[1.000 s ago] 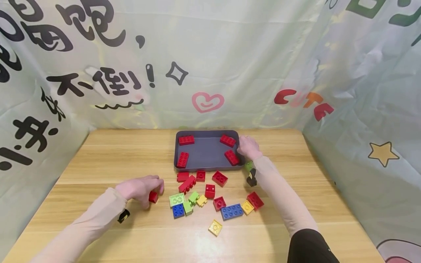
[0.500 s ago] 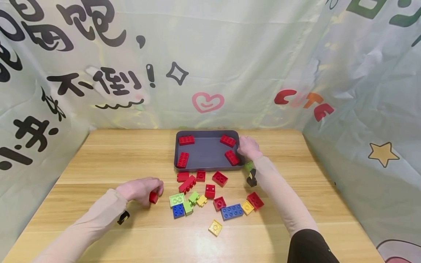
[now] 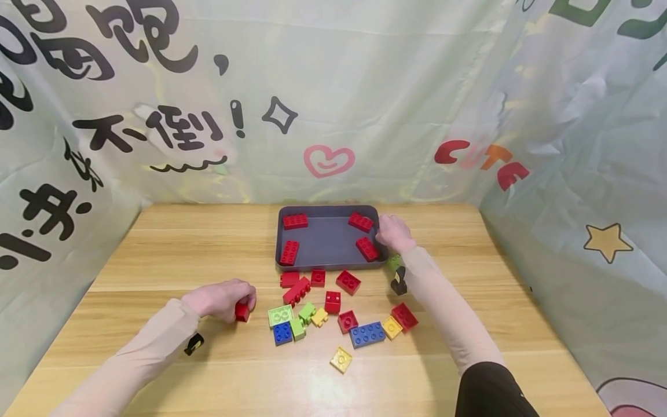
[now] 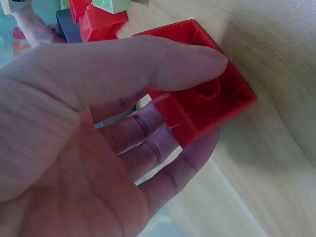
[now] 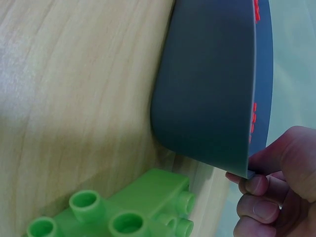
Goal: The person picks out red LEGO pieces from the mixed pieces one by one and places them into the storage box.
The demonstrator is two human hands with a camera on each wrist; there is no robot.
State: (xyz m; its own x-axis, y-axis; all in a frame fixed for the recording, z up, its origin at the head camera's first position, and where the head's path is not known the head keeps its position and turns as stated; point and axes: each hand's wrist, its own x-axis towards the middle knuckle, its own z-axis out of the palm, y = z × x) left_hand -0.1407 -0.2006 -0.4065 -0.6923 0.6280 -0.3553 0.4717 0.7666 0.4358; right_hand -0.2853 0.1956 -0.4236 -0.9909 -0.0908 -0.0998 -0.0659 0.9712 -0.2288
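Observation:
My left hand (image 3: 221, 300) pinches a red toy brick (image 3: 242, 312) left of the pile. The left wrist view shows the thumb laid over the hollow underside of that brick (image 4: 197, 111), fingers behind it. At the tray's right side, my right hand (image 3: 394, 233) holds the rim of a dark grey tray (image 3: 328, 237). Seen from the right wrist, thumb and fingers of this hand (image 5: 284, 185) pinch the tray's corner edge (image 5: 207, 89). Inside the tray lie several red bricks, among them one (image 3: 295, 221) at the back left and one (image 3: 367, 249) at the front right.
Between the hands lie several loose bricks: red (image 3: 297, 292), pale green (image 3: 281, 315), blue (image 3: 367, 335) and yellow (image 3: 341, 359). A green brick (image 5: 148, 202) stands close to the tray's corner by my right wrist. A printed cloth (image 3: 406, 104) walls the table's back and sides.
My left fingers have drawn in around the red brick, and that hand has shifted slightly left. My right hand and the tray have stayed in place.

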